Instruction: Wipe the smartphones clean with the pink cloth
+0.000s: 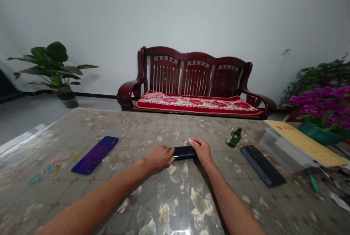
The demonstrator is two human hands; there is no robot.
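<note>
A dark smartphone [182, 152] lies crosswise in front of me on the patterned tablecloth, its screen facing up. My left hand [160, 156] grips its left end, thumb at the near edge. At the right end is my right hand [201, 150], its fingers closed on a small pale pink cloth [193, 141]; most of the cloth is hidden in the hand. Further left rests a purple-blue phone [95, 155], back side up. To the right stand a green spray bottle [234, 137] and a stack of dark phones [261, 165].
Colored rubber bands [49, 169] lie at the left of the table. A clear plastic box [281, 151] at the right carries a yellow envelope [303, 142], near a pot of purple flowers [325, 107]. Beyond the table is a wooden bench [197, 74] with a red cushion.
</note>
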